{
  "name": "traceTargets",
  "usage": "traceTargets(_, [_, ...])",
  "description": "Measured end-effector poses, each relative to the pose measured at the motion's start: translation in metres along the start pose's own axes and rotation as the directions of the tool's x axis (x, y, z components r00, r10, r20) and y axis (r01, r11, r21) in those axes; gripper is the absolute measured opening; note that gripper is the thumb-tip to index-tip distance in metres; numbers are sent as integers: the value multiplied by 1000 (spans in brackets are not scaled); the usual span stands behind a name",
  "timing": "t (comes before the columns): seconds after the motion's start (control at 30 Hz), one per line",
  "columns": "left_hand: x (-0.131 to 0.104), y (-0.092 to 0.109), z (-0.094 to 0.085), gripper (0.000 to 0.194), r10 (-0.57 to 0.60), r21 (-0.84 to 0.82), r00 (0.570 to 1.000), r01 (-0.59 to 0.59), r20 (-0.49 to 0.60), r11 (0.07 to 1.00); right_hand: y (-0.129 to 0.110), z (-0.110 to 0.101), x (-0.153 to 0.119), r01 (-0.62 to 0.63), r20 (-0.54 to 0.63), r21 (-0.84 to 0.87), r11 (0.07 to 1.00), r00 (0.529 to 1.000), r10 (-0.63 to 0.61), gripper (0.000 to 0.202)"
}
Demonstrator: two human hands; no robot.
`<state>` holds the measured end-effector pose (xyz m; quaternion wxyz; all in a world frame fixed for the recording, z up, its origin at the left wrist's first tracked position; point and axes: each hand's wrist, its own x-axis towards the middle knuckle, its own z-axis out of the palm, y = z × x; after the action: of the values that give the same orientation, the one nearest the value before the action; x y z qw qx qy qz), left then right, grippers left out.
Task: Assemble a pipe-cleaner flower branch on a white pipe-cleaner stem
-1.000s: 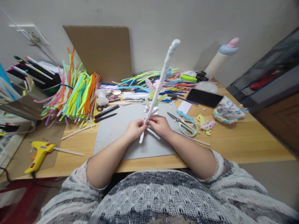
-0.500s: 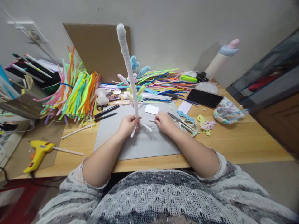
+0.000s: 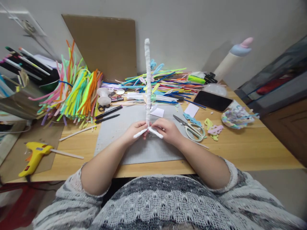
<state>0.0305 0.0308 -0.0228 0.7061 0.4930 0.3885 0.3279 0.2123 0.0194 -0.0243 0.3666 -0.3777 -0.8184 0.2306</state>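
Observation:
A white fuzzy-wrapped stand [image 3: 148, 80] rises nearly upright over the grey mat, with two short white legs spread toward me at its foot. Small blue, pink and yellow fuzzy shapes [image 3: 155, 67] show behind its stem, against the heap. At the base, my left hand [image 3: 136, 131] is closed on the stand from the left. My right hand [image 3: 169, 131] has its fingers closed at the right leg near the joint; its fingertips are partly hidden. Open-bladed scissors [image 3: 192, 129] lie just beyond the right hand.
Bundled pipe cleaners [image 3: 79, 95] stand at left, a loose heap [image 3: 168, 83] at the back. A yellow glue gun [image 3: 35, 156] lies far left. Right of the grey mat [image 3: 107, 140] are a phone [image 3: 213, 100], fuzzy scraps [image 3: 214, 129] and a pastel bundle [image 3: 237, 116].
The stand has swung from a left lean to nearly upright, its top now lower and further right. My right hand has come in from beside it to its base.

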Motion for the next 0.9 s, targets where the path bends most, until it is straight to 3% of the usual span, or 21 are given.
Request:
traceTargets(0.2, [-1, 4, 3, 38, -19, -17, 1000, 19, -3, 1000, -3, -7, -1, 2, -68, -171, 985, 998, -14, 20])
traceTargets(0.33, [-2, 5, 1, 46, -37, 25, 999, 37, -18, 999, -6, -8, -1, -82, -190, -57, 995, 979, 70, 17])
traceTargets(0.47, [-3, 6, 1, 46, -32, 21, 999, 32, 24, 999, -3, 0, 0, -173, -61, 166, 971, 981, 186, 12])
traceTargets(0.57, [-4, 7, 0, 41, -48, 26, 998, 47, 46, 999, 1, 10, 1, -333, 4, 443, 832, 929, 370, 17])
traceTargets(0.63, [-4, 6, 0, 39, -62, 40, 996, 60, 59, 997, 3, 15, 3, -374, 35, 591, 715, 898, 440, 23])
traceTargets(0.8, [-6, 5, 5, 44, -64, 65, 995, 60, 73, 996, 1, 18, 6, -434, 159, 706, 560, 868, 471, 32])
traceTargets(0.9, [-8, 6, 12, 55, -62, 29, 997, 61, 44, 998, -3, 17, 6, -478, 255, 698, 533, 862, 439, 29])
